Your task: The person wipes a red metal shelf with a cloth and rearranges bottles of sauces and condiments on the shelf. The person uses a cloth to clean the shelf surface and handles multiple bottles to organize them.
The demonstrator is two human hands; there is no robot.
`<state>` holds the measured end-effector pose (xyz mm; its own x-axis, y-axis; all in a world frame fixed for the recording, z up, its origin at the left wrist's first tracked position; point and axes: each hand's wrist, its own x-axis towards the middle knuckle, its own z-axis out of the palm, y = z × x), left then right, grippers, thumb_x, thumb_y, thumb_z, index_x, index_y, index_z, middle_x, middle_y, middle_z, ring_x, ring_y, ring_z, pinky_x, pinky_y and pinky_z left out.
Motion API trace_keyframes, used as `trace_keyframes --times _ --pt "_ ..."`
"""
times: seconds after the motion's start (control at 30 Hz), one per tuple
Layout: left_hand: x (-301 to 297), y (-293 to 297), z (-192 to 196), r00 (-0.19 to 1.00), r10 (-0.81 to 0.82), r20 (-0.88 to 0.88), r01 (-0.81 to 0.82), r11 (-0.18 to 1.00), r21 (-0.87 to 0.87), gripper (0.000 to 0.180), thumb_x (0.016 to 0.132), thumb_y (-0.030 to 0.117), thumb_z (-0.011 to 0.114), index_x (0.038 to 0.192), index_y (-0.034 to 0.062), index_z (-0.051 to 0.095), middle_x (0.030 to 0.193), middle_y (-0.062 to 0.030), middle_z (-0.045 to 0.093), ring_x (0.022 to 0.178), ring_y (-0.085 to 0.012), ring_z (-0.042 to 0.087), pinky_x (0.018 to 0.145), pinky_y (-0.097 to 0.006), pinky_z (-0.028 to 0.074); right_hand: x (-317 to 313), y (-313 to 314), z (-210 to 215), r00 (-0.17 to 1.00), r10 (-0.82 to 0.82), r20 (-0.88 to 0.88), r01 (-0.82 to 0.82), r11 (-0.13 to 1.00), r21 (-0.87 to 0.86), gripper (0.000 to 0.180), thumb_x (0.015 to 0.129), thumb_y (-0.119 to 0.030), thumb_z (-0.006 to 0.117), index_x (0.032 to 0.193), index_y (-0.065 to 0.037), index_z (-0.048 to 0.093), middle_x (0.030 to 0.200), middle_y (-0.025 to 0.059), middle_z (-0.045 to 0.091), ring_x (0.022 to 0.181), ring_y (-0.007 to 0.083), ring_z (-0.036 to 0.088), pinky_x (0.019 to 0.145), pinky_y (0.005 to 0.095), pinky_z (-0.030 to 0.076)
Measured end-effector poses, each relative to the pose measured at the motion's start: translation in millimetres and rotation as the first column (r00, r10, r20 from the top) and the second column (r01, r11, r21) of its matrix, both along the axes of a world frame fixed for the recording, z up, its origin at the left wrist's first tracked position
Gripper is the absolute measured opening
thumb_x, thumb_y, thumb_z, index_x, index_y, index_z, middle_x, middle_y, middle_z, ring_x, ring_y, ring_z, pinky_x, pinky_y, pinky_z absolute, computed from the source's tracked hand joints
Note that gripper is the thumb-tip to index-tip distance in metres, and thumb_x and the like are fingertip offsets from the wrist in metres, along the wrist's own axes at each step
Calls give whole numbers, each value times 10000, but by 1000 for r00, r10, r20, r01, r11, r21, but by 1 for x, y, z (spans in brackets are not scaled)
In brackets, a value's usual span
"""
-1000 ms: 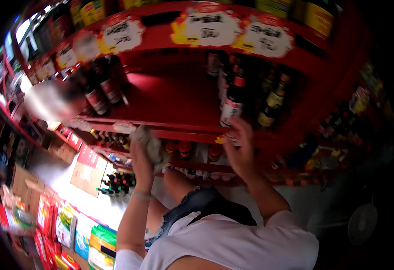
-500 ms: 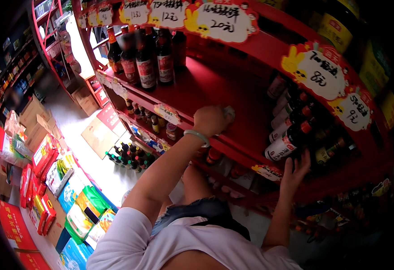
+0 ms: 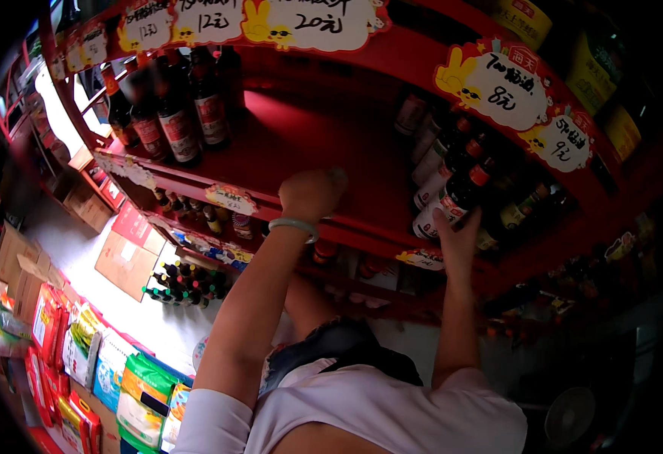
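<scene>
My left hand [image 3: 310,198], with a pale bangle at its wrist, is closed over the bare red shelf board [image 3: 286,144]. A small pale crumpled cloth [image 3: 337,177] sticks out from its fingers, dim in this light. On the right, my right hand [image 3: 458,238] has its thumb and fingers around the lower part of a dark sauce bottle [image 3: 439,213] with a white label and red cap. Several similar bottles [image 3: 430,163] stand in rows behind it. To the left on the same board is a group of dark bottles with red-and-white labels [image 3: 178,132].
Price tags [image 3: 495,85] hang along the upper shelf edge [image 3: 414,45]. A lower shelf holds small jars [image 3: 212,219]. On the floor at left are cardboard boxes [image 3: 127,253], several green- and red-capped bottles [image 3: 187,281] and stacked bags [image 3: 146,397]. A round fan-like object [image 3: 570,411] stands lower right.
My right hand has gone from open beside the front bottle to around it. My left hand stays over the board with the cloth. The view has shifted, moving the shelf leftward.
</scene>
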<state>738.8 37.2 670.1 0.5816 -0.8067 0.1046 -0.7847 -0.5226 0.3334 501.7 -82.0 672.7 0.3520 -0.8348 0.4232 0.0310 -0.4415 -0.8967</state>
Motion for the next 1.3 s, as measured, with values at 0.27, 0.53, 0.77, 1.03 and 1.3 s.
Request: trace_keyframes --times 0.27,0.53,0.77,1.03,1.3 --pt "2 -1 2 992 73 -102 -69 997 36 410 838 426 471 885 73 672 845 -125 678 822 -307 660 706 -420 531 6 2 -17 977 -213 -5 203 935 -291 764 764 -121 713 1347 26 242 1273 167 389 1121 237 457 962 358 373" --pt "4 1 3 988 76 -133 -73 997 28 446 839 446 484 898 41 659 863 -167 668 832 -313 657 720 -422 527 15 1 -1 989 -145 29 148 975 -166 755 796 -115 699 1356 -13 203 1288 143 366 1151 222 428 980 331 337" --pt "5 0 0 986 82 -148 -86 996 -22 519 835 486 432 984 32 633 932 -219 650 904 -354 629 797 -443 496 13 9 -14 957 -276 93 291 901 -322 834 766 -146 721 1359 9 154 1342 195 289 1213 237 363 1019 370 296" --pt "4 1 2 983 90 -163 -96 995 -27 500 827 477 448 988 42 635 938 -214 651 917 -349 626 805 -437 492 22 1 -6 952 -268 147 292 941 -171 842 786 -117 694 1385 3 115 1420 200 184 1310 303 255 1067 443 222" --pt "7 3 1 986 51 -160 -57 998 -39 462 843 454 466 922 33 639 864 -190 661 831 -337 649 730 -429 521 101 53 26 986 103 134 -52 939 -340 685 766 -106 668 1329 -25 286 1349 159 317 1249 298 339 996 419 345"
